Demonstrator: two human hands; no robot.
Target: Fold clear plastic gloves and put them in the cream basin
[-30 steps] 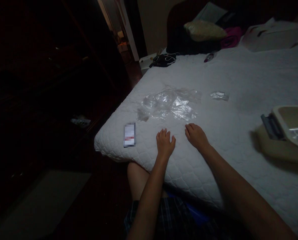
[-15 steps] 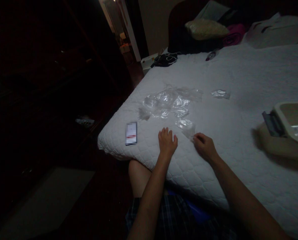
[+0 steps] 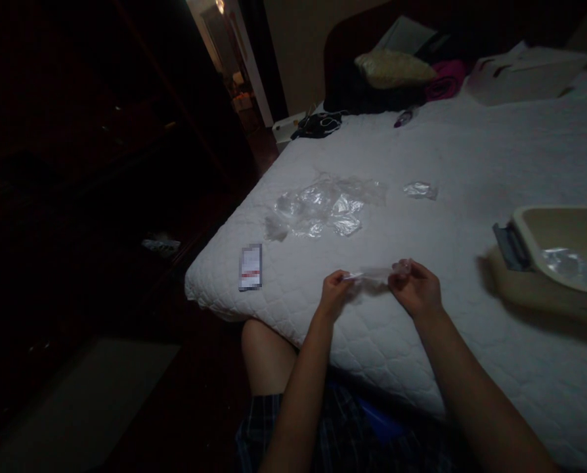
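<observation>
A clear plastic bag [image 3: 372, 273] is stretched between my two hands, just above the near part of the bed. My left hand [image 3: 335, 293] pinches one end of it, and my right hand [image 3: 416, 287] grips the other end, where the film bunches up at the fingertips. Beyond them a spread of crumpled clear plastic bags [image 3: 320, 203] lies on the white quilted mattress cover [image 3: 293, 289]. One more small clear bag [image 3: 420, 190] rests apart from that pile, to its right.
A beige plastic bin [image 3: 520, 220] with a grey handle stands at the right, clear plastic inside. A phone [image 3: 251, 268] lies near the bed's left corner. Farther back are a black item with cords [image 3: 320, 125], a yellowish pillow [image 3: 394, 69], a magenta roll [image 3: 444, 80] and a white box [image 3: 510, 82].
My left hand has gone from lying open on the bed to pinching the bag. The bag has come up off the cover, near the pile, and is now held between both hands.
</observation>
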